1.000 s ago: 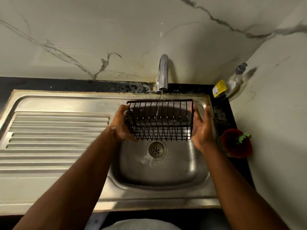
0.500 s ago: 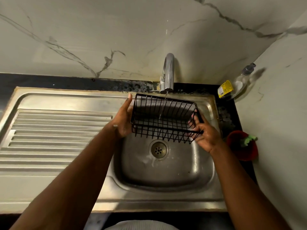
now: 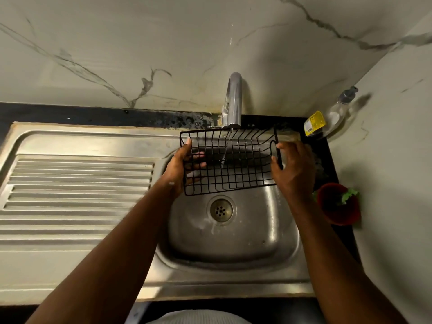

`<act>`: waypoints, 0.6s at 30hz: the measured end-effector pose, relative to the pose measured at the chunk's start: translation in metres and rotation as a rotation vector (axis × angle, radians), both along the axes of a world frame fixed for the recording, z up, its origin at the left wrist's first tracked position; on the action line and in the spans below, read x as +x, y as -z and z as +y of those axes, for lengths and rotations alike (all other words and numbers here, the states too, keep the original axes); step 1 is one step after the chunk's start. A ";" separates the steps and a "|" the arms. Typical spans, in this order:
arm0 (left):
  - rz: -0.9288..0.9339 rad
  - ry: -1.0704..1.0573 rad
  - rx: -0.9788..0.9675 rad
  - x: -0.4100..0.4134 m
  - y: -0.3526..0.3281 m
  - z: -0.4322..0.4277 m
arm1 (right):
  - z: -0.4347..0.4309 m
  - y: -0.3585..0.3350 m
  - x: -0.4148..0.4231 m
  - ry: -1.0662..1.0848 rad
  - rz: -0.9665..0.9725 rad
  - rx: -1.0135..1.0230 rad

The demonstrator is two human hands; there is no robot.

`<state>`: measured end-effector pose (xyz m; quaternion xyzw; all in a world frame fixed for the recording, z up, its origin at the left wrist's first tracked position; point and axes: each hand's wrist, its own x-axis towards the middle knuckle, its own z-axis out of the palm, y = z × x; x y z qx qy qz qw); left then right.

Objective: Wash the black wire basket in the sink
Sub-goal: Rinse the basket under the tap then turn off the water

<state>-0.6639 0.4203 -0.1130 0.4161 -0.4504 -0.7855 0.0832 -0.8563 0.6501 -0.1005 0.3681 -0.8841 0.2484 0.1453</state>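
Observation:
The black wire basket [image 3: 243, 164] hangs above the steel sink [image 3: 233, 244], right under the chrome tap [image 3: 233, 99]. A thin stream of water runs from the tap through its wires. My left hand [image 3: 180, 164] grips the basket's left end, with fingers showing through the mesh. My right hand [image 3: 292, 167] grips the right end, thumb hooked over the wire. The basket's open side is tipped towards me.
A ribbed steel draining board [image 3: 77, 195] lies to the left of the bowl. The drain [image 3: 221, 210] sits below the basket. A soap bottle with a yellow label [image 3: 327, 120] leans in the back right corner. A red cup holding a green scrubber [image 3: 339, 204] stands at the right.
The basket has been turned in my hands, from side-on, through a tilt, to its open side facing me. It stayed under the running water. My right hand shifted its hold on the right end.

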 end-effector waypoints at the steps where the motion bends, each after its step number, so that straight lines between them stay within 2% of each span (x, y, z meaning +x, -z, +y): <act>1: -0.007 -0.005 -0.012 0.000 -0.001 0.000 | -0.003 0.002 -0.001 0.011 -0.053 -0.007; 5: -0.044 0.007 -0.056 0.003 -0.001 -0.002 | -0.015 0.019 -0.006 0.272 -0.431 0.104; 7: -0.059 0.022 -0.074 0.009 -0.002 -0.006 | -0.020 0.027 -0.003 0.238 -0.711 0.203; 9: -0.079 0.034 -0.090 0.017 -0.001 -0.013 | -0.022 0.034 0.003 0.112 -0.971 0.284; 11: -0.093 0.039 -0.093 0.029 0.000 -0.019 | -0.024 0.038 0.013 0.011 -0.945 0.378; 12: -0.101 0.037 -0.092 0.033 0.001 -0.021 | -0.023 0.040 0.018 0.040 -0.880 0.327; 14: -0.119 0.024 -0.088 0.039 0.004 -0.023 | -0.028 0.044 0.029 0.100 -0.547 0.214; 15: -0.123 0.012 -0.079 0.042 0.005 -0.023 | -0.031 0.044 0.035 0.101 -0.452 0.168; 18: -0.125 -0.030 -0.063 0.044 0.003 -0.021 | -0.044 0.036 0.046 0.100 -0.387 0.105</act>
